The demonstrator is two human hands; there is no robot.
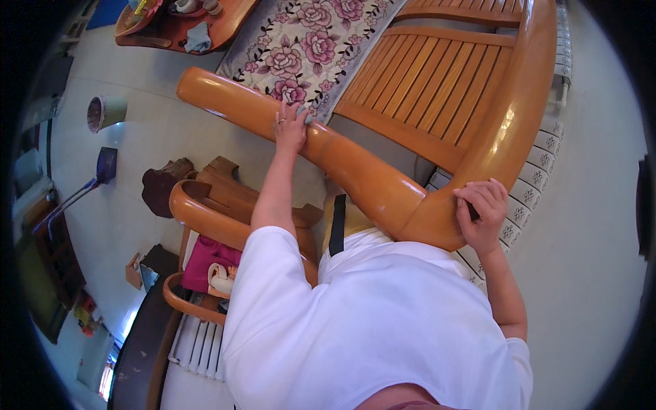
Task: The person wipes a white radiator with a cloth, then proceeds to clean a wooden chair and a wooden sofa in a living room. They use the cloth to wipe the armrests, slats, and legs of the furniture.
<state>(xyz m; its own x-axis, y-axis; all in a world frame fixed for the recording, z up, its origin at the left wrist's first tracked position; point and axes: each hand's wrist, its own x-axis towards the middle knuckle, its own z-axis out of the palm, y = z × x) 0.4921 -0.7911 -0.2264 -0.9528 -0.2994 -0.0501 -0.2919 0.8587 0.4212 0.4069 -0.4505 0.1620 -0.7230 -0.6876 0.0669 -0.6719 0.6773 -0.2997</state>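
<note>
My left hand (291, 129), with a ring on one finger, presses a grey-blue cloth (306, 116) against the top of a glossy wooden armrest (353, 159). Most of the cloth is hidden under the fingers. The armrest belongs to a wooden sofa and meets its long back rail (505, 123) at a rounded corner. At that corner my right hand (484, 212) rests by the rail's outer edge, fingers loosely curled, with a gap between thumb and fingers and nothing visible in it. A floral seat cover (302, 46) lies beyond the armrest, beside the slatted sofa back (425, 77).
A wooden table (225, 31) at the top left bears a folded cloth (198, 38). On the floor stand a waste bin (110, 113), a dustpan (106, 165) and a dark wooden stump (166, 187). A wooden chair (215, 215) holds a magenta cloth (207, 261). White radiators (533, 179) line the wall.
</note>
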